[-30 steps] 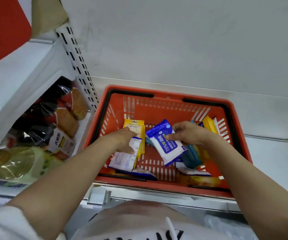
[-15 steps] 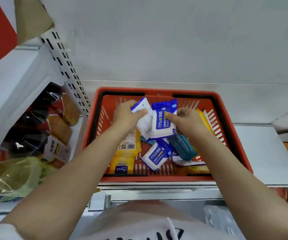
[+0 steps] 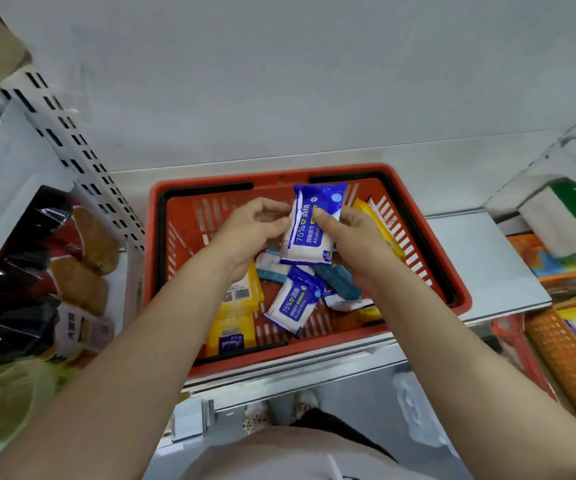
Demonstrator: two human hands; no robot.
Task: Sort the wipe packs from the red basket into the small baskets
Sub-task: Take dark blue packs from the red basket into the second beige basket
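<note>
Since a second ago we've pulled two blue-and-white wipe packs [image 3: 310,230] up out of the red basket [image 3: 428,271] and stacked them together; back then each hand was down among the loose packs, left on a white one, right on a blue one. Now both packs sit face to face above the far half of the basket, clear of the pile. We read that as the pick done for this pair, drop-off not started. The likely target is the orange small basket [image 3: 563,362], just right of the red basket and nearer to us, already holding yellow packs; whether blue ones belong there we cannot tell. Left hand [image 3: 251,226] is at the left edge of the stack, fingers curled toward it, thumb side touching the pack edge; it seems to steady more than carry. Right hand [image 3: 345,230] pinches the stack from the right, thumb on the printed front, other fingers hidden behind. Hands are close together, both on the same stack, forearms angled in over the near rim of the basket. Left in the basket: another blue pack [image 3: 295,306] near its middle, yellow packs [image 3: 234,317] toward its near-left corner, a teal pack [image 3: 336,280] under the right wrist, one more yellow pack [image 3: 380,223] by its right wall. Bottles [image 3: 37,271] on the shelf left of the basket.
</note>
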